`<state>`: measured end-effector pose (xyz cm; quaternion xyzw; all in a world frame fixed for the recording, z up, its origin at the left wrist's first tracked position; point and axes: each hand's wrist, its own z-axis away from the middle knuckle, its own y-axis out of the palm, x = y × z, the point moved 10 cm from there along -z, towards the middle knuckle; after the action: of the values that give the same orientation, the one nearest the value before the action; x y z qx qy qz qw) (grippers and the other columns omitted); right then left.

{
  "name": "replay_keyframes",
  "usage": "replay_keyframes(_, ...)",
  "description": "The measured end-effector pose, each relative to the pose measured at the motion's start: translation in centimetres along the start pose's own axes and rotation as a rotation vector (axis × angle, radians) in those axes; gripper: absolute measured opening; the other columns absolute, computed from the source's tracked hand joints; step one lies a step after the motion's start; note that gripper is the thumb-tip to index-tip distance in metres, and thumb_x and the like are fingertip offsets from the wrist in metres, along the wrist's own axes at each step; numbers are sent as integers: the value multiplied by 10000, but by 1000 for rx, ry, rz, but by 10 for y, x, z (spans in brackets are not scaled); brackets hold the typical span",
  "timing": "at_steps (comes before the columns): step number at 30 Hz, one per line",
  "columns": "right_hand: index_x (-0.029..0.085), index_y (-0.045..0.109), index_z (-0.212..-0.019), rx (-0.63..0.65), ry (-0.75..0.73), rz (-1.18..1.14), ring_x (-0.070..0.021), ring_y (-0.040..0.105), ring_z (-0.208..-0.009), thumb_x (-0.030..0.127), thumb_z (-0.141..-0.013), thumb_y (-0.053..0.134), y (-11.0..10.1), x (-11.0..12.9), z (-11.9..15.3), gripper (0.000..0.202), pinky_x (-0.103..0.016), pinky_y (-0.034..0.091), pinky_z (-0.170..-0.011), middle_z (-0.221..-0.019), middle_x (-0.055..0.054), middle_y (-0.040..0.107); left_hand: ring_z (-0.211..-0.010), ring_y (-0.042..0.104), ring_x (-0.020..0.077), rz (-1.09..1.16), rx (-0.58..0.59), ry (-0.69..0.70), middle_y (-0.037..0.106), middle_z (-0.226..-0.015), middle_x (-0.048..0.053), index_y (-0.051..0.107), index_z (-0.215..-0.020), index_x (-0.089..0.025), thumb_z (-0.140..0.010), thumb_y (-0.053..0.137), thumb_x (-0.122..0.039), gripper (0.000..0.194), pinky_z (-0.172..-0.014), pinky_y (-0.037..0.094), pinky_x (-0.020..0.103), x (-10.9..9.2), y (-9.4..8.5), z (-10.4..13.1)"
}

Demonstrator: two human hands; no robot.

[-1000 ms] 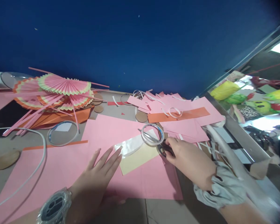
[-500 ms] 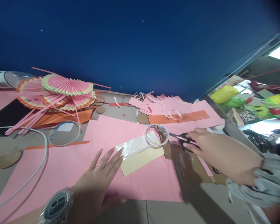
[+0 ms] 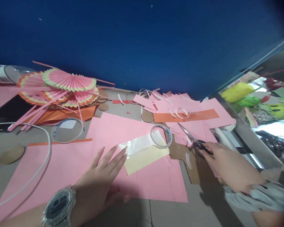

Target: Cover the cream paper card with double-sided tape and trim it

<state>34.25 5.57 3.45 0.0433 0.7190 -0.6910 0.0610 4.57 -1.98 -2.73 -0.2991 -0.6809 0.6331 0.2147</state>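
My left hand [image 3: 106, 173], with a watch on the wrist, lies with its fingers spread on a sheet of pink paper [image 3: 119, 126]. Its fingertips touch the near end of a shiny whitish strip [image 3: 139, 145] that lies over a pale yellow piece of paper [image 3: 144, 160]. A nearly used-up roll of tape [image 3: 151, 142] rests at the strip's far end. To the right, my right hand [image 3: 224, 160] grips a pair of scissors [image 3: 187, 132] by the black handles. Their blades look closed and point up and left, over pink scraps.
Folded pink paper rosettes [image 3: 71, 84] lie at the back left near a plastic bottle [image 3: 16, 73]. A white cable [image 3: 46, 157] curves across the left. Another tape ring [image 3: 68, 141], an orange strip [image 3: 198, 116], cardboard discs [image 3: 147, 116] and brown cardboard [image 3: 191, 171] lie around.
My right hand has moved the scissors right and toward me, away from the tape roll, so the blades now show. My left hand stays on the strip. The view has shifted slightly.
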Motion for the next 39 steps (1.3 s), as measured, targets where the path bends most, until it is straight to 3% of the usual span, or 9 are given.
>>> replay_keyframes(4,191,576,-761,166,4,13,-220,613,-538,240,-834,479,19,-1,4,132,-298,352,-460,-620,-70,640,-1370,203,342,0,-2,-22,330,-1483,74,400,-1379,-112,-845,350,-648,758,-1113,60,534,3,-1,0)
replay_keyframes(8,208,561,-968,128,33,21,-250,649,-762,292,-894,407,5,12,2,190,-330,435,-580,-937,-88,676,-1374,196,341,4,43,7,297,-1496,86,345,-1408,-103,-861,315,-645,770,-1110,63,510,1,3,0)
replay_keyframes(10,243,495,-1121,64,-57,-119,-231,644,-853,343,-912,410,-1,44,0,246,-334,471,-668,-1107,-59,632,-1377,187,343,3,50,-6,293,-1497,100,336,-1410,-94,-863,319,-639,773,-1105,69,514,3,2,1)
replay_keyframes(12,252,451,-1176,60,-297,-280,-197,627,-930,328,-916,423,2,92,2,271,-306,483,-759,-1181,-53,584,-1379,177,348,3,57,-11,284,-1500,105,327,-1413,-90,-863,323,-638,776,-1100,76,522,4,1,1)
replay_keyframes(14,233,476,-1105,43,-434,-248,-188,617,-933,286,-924,424,12,123,5,196,-294,478,-763,-1131,-56,589,-1383,168,346,4,75,-11,268,-1506,100,305,-1423,-97,-867,318,-635,775,-1099,89,522,3,0,3)
replay_keyframes(16,214,500,-1005,-10,-453,-177,-179,626,-861,256,-937,407,21,133,6,123,-285,470,-711,-1026,-48,613,-1387,161,338,-2,91,-19,253,-1511,101,284,-1431,-97,-872,314,-629,772,-1101,95,516,3,-2,4)
replay_keyframes(22,178,539,-942,-136,-474,-25,-177,616,-652,248,-948,408,10,123,14,149,-299,372,-549,-797,-31,649,-1390,170,306,-14,87,-88,278,-1501,85,364,-1399,-110,-845,337,-650,774,-1115,51,500,6,-4,6)
replay_keyframes(27,173,550,-927,-267,-523,24,-171,622,-695,271,-938,448,-15,122,26,141,-301,392,-631,-856,-32,672,-1390,182,285,-25,48,-75,309,-1486,98,402,-1381,-115,-817,342,-684,803,-1123,-16,469,9,-1,5)
replay_keyframes(39,196,557,-917,-207,-390,-217,-192,637,-791,297,-943,431,-6,96,21,164,-302,424,-671,-875,-26,679,-1393,171,291,-68,43,-9,290,-1502,55,269,-1439,-137,-863,427,-549,726,-1111,81,456,6,-14,14)
